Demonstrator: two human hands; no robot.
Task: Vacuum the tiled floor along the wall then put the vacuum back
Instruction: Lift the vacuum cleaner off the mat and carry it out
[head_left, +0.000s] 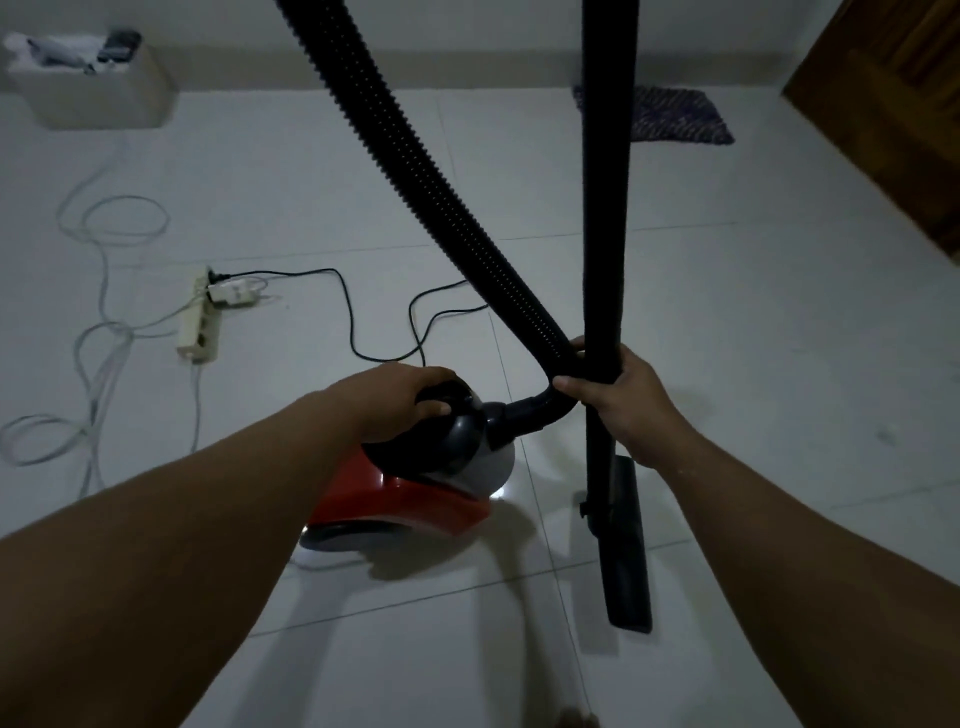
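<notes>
Vacuum (415, 493) sits on the pale tiled floor (753, 322) just below the middle of my view, its long axis running from about eight o'clock to two o'clock, with the hose end pointing toward two. Its body is glossy red with a white front and a dark rounded top handle. My left hand (400, 402) curls closed over that handle. My right hand (628, 400) wraps tight around the black tube (605, 208), which stands nearly upright toward twelve, and pins the ribbed hose (415, 156) against it. At the tube's foot the flat black nozzle (626, 551) lies on the tiles, running toward six. A thin black cord (348, 306) trails toward ten o'clock to a power strip (200, 325).
</notes>
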